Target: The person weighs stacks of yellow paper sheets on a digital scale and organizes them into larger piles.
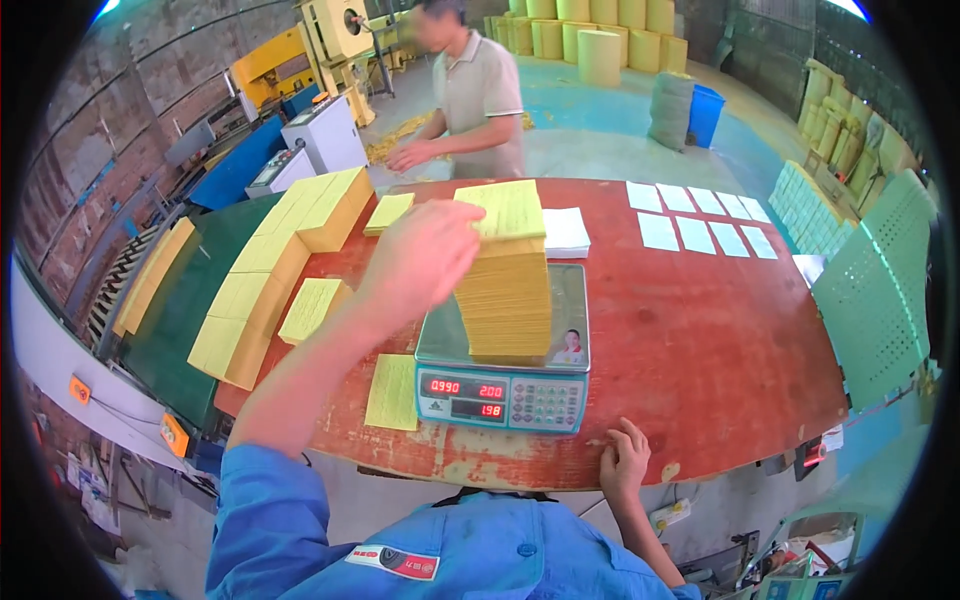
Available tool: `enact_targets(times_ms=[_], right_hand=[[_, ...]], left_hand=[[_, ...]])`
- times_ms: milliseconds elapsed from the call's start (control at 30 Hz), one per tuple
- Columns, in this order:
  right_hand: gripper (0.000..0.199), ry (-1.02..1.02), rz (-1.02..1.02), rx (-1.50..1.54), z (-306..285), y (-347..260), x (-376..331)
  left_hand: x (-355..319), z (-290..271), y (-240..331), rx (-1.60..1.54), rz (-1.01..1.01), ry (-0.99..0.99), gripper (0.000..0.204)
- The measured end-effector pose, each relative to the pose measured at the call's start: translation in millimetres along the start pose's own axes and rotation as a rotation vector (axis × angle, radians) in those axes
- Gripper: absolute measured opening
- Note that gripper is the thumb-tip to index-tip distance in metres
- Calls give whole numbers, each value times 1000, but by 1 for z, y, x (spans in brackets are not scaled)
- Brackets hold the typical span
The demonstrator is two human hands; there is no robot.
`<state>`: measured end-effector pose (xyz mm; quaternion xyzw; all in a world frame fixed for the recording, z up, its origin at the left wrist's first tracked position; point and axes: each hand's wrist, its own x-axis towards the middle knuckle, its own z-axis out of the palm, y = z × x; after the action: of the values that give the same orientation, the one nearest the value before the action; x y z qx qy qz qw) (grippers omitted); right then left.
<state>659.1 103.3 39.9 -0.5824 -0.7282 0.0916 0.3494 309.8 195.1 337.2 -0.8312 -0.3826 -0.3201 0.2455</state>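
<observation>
A tall stack of yellow paper sheets [505, 300] stands on the metal pan of a digital scale [470, 340] with a lit red display. My left hand [425, 255] reaches over the scale, its fingers closed on the left edge of the top yellow sheets [510, 210]. Those top sheets sit slightly askew on the stack, and my fingertips partly hide where they are gripped. My right hand [625, 460] rests on the table's near edge, right of the scale, with loosely bent fingers apart and nothing in them.
On the red table [700, 330] lie yellow paper bundles [265, 265], a smaller yellow pile [315, 308], a yellow sheet [392, 392], a white paper stack [567, 232] and rows of white sheets [690, 218]. A person [475, 100] stands across the table.
</observation>
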Motion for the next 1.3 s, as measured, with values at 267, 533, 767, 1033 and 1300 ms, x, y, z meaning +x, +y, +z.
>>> enact_targets(times_ms=[267, 533, 767, 1033, 1300], right_hand=[[55, -392, 716, 1904, -61, -73, 13], [51, -123, 906, 1220, -47, -10, 4], [45, -44, 539, 499, -40, 42, 29], [39, 69, 453, 528, -34, 27, 42], [36, 115, 373, 590, -28, -7, 51]], left_hand=[[-80, 23, 164, -347, 485, -138, 8], [-149, 83, 178, -670, 107, -325, 44], [-181, 10, 87, -452, -357, -258, 37], [-109, -23, 14, -275, -354, -29, 26], [-34, 13, -40, -428, -357, -193, 44]])
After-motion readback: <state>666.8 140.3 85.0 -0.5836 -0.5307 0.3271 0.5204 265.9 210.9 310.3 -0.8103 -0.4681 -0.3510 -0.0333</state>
